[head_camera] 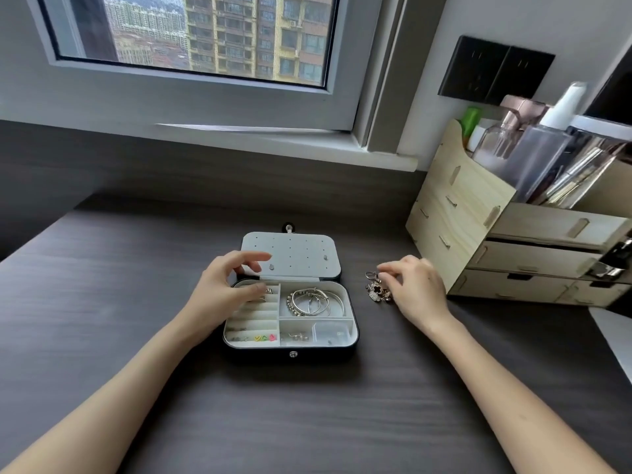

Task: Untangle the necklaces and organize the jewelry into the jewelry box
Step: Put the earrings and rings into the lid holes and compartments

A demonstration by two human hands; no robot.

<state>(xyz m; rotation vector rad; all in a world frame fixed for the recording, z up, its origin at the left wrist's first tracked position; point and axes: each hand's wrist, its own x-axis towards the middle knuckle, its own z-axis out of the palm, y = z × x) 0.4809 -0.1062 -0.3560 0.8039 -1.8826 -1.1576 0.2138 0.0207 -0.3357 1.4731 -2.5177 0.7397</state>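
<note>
Two bare forearms reach in from the near edge across the dark wood-grain table point(136, 302). At the end of the left one, the left hand point(225, 289) hovers over the far-left corner of the open jewelry box point(290, 354), its fingers loosely spread and lightly bent, the forefinger stretched out above the lid point(290, 248). Its thumb tip sits just beside a small ring point(269, 290) in the ring slots; it seems to grip nothing, though whether the thumb touches the ring is hard to make out. The right hand point(415, 289) is to the right of the box, fingers curled downward and fingertips pinching the far end of a clump of tangled jewelry point(378, 292) that lies on the table near the box but apart from it. The box stands at the middle of the table with its lid laid back flat on the far side, a couple of studs pinned in the pale lining. Silver bracelets point(314, 302) fill the far-right compartment, and coloured earrings point(265, 337) sit in the near-left slot. Further right stands a pale wooden organizer point(455, 213) with drawers, holding bottles point(543, 148) on top. A window point(205, 29) onto apartment blocks runs along the far wall.
</note>
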